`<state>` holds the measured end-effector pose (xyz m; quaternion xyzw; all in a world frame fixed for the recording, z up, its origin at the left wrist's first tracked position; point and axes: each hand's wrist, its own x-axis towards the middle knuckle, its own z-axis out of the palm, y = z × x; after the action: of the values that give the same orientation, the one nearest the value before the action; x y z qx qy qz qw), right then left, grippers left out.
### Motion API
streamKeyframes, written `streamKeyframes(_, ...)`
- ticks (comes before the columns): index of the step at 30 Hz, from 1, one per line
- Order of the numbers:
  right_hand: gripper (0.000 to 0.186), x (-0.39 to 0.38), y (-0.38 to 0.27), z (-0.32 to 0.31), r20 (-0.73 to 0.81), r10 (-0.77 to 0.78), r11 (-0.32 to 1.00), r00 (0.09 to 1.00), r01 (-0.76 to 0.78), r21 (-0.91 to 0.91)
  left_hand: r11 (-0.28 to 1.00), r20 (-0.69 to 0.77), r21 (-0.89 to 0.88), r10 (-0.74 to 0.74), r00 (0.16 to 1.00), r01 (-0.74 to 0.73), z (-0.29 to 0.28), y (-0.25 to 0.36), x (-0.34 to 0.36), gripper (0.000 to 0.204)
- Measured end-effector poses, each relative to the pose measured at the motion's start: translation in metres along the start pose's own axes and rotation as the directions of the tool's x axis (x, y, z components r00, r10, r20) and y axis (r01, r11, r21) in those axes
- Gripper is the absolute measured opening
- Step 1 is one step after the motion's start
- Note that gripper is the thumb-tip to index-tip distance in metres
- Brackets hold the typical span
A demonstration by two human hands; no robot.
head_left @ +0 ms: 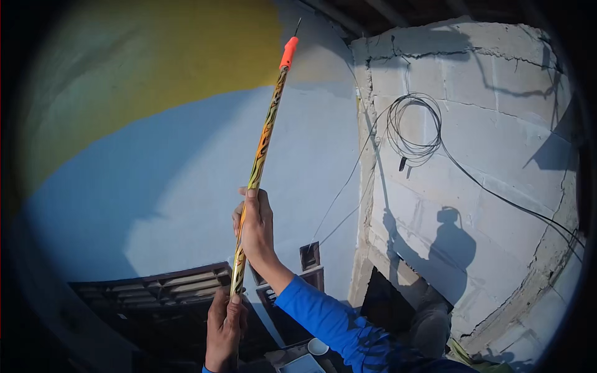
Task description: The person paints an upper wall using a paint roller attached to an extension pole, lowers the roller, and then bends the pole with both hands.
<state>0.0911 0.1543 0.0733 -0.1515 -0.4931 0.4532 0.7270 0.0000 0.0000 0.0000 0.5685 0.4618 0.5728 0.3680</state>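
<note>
A long extension pole [261,146], patterned in yellow, orange and black, slants up in front of the wall. Its top end is an orange-red plastic socket [288,53], from which a thin metal rod [298,27] sticks out; whatever is beyond the rod's tip cannot be made out. My right hand [256,225] wraps round the middle of the pole, thumb pointing up along it. Lower down, my left hand [224,324] is closed round the same pole. The pole's lower end is hidden behind the left hand and the frame's lower edge.
Ahead is a wall [298,155], pale blue below a curved yellow area [186,50]. A coiled black cable [415,127] hangs on the rough block wall [491,143] at right. Dark louvred vents [155,289], a white bowl [318,346] and a light tray [303,364] are below.
</note>
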Motion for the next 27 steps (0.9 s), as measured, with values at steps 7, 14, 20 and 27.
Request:
streamKeyframes(7, 0.053, -0.019, 0.007, -0.007, 0.043, 0.002, 0.998, 0.999, 0.001, -0.062, 0.997, -0.047, -0.079, 0.012, 0.999, -0.016, 0.002, -0.012, -0.019, 0.026)
streamKeyframes(14, 0.054, -0.003, -0.003, -0.002, 0.008, -0.035, 0.999, 0.999, 0.035, -0.029, 1.0, -0.015, -0.016, 0.004, 1.0, -0.004, 0.001, 0.006, -0.006, 0.034)
streamKeyframes(20, 0.049, -0.033, 0.013, -0.012, 0.028, 0.008, 0.999, 1.0, -0.006, -0.048, 0.998, -0.047, -0.065, -0.001, 0.999, -0.002, 0.007, -0.017, -0.029, 0.026)
streamKeyframes(27, 0.049, -0.002, -0.005, -0.012, 0.005, -0.018, 0.999, 1.0, 0.019, -0.049, 0.999, -0.041, -0.05, -0.009, 0.999, 0.006, 0.013, -0.003, -0.007, 0.036)
